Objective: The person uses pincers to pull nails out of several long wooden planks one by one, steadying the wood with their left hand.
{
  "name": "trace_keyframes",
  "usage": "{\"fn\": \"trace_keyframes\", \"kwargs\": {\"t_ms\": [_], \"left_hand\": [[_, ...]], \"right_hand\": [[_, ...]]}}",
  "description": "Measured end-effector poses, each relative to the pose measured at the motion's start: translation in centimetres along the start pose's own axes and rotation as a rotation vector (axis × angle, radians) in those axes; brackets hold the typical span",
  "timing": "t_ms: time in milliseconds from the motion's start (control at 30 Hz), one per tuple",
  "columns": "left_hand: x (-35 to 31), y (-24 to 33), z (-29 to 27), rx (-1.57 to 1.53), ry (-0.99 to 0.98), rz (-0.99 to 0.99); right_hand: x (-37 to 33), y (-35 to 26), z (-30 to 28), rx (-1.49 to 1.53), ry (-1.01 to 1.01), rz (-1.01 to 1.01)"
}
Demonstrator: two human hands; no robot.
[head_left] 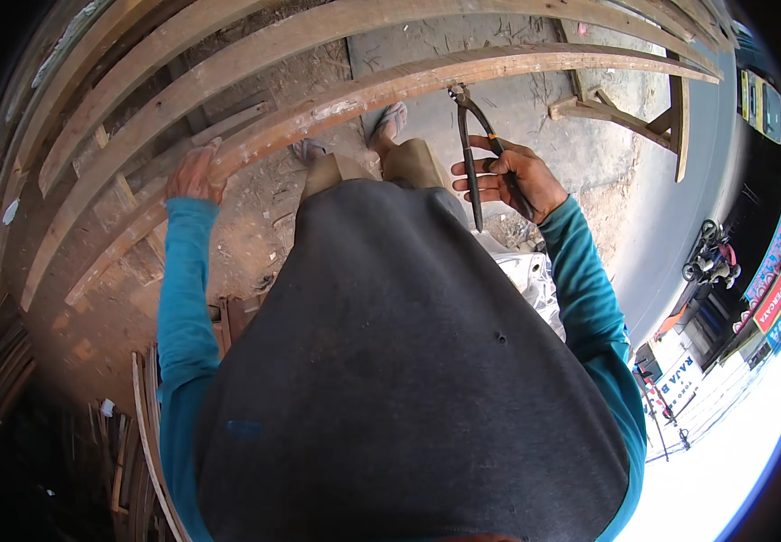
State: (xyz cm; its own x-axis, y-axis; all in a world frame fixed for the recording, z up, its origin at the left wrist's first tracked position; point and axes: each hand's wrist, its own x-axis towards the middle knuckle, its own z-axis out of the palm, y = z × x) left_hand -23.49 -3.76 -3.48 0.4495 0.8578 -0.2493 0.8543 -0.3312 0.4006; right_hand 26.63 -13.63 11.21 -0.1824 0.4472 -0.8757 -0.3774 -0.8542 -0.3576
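My left hand (195, 176) grips the plank (390, 84) at 10 o'clock; my right loosely holds the pincers (465, 135) at 1, handles spread — head by the plank's near edge. I'm likely lining up a bite; next calls for squeezing.

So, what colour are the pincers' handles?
Black handles with some orange, best seen in the head view.

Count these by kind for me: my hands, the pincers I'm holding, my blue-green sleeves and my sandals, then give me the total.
Hands: 2, left hand and right hand
Pincers: 1
Blue-green sleeves: 2
Sandals: 2
Total: 7
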Motion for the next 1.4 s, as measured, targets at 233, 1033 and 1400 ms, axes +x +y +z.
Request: {"fn": "trace_keyframes", "kwargs": {"t_ms": [233, 1033, 1400], "left_hand": [[-1.5, 1.7, 1.1, 0.185, 0.069, -0.082], [-2.2, 2.5, 2.2, 0.311, 0.083, -0.157], [-1.8, 2.0, 2.0, 0.256, -0.034, -0.203]], "right_hand": [[0.1, -1.0, -0.8, 0.127, -0.073, 0.087], [4.4, 7.3, 3.9, 0.288, 0.242, -0.046], [8.7, 11.4, 8.6, 0.45, 0.359, -0.361]]}}
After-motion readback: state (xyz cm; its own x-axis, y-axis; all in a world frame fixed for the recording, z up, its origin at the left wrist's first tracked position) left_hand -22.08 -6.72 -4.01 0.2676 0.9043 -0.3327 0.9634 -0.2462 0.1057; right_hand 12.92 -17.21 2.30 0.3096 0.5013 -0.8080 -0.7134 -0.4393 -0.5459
